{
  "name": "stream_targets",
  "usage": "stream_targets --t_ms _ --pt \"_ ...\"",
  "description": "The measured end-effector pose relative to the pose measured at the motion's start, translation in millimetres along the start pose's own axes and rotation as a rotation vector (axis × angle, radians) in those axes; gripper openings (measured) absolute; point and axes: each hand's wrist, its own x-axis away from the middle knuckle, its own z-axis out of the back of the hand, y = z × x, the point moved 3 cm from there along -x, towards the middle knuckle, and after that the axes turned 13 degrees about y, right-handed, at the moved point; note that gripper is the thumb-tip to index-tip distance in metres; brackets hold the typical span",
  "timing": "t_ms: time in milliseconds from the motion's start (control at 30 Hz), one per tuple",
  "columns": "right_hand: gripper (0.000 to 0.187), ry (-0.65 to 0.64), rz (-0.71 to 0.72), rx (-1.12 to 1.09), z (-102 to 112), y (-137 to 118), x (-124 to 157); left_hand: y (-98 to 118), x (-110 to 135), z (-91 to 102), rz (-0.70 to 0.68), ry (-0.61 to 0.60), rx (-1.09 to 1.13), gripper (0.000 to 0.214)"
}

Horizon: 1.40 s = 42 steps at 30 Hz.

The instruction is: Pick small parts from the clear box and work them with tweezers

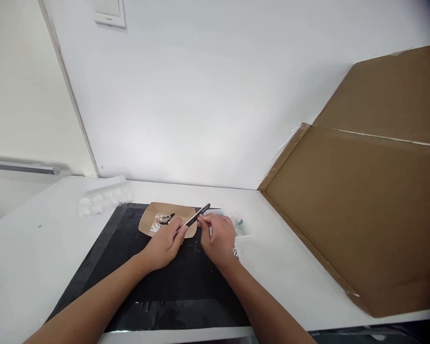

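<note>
My left hand (164, 244) is closed around a pair of black tweezers (197, 217), whose tip points up and to the right. My right hand (218, 237) is pinched close to the tweezers' shaft, fingers together, holding something too small to make out. Both hands rest over a black mat (136, 282) on a white table (28, 253). Just behind my left hand lies a brown paper piece (148, 217) carrying several small white and dark bits (160, 220).
A large brown cardboard sheet (361, 205) leans against the wall on the right. A clear plastic tray (103, 199) sits at the table's back left. Small clear plastic bags (241, 228) lie just right of my right hand.
</note>
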Motion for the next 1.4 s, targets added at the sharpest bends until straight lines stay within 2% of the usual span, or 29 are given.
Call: stream_targets --t_ms 67,233,433,633,800,967,1100,1267,1400 --pt "0.008 0.027 -0.014 0.016 -0.2 0.8 -0.8 1.2 0.2 0.8 -0.006 0.007 0.022 0.028" --pt "0.010 -0.009 -0.019 -0.043 -1.1 1.4 -1.8 3.5 1.0 1.1 0.001 0.008 0.040 0.030" --pt "0.007 0.081 -0.049 -0.030 4.6 2.4 -6.1 6.1 2.2 0.5 -0.002 0.037 0.044 0.029" --pt "0.008 0.008 -0.030 -0.085 4.3 1.2 -3.9 3.5 2.5 -1.0 0.006 0.052 0.038 0.031" --pt "0.008 0.069 -0.093 -0.025 6.7 5.5 -4.8 2.8 3.2 -1.6 0.025 0.049 0.070 0.030" --pt "0.007 -0.005 -0.052 -0.088 6.7 4.1 -4.5 2.1 3.8 -2.4 0.028 0.056 0.079 0.031" --pt "0.006 0.065 -0.092 -0.033 9.5 6.3 -6.4 3.8 3.7 -3.9 0.049 0.064 0.099 0.030" --pt "0.006 0.013 -0.061 -0.078 7.2 3.2 -2.8 4.2 4.5 -4.9 0.066 0.088 0.092 0.032" --pt "0.007 0.023 -0.072 -0.075 6.4 0.0 -1.6 3.3 4.6 -4.8 0.070 0.083 0.114 0.032"
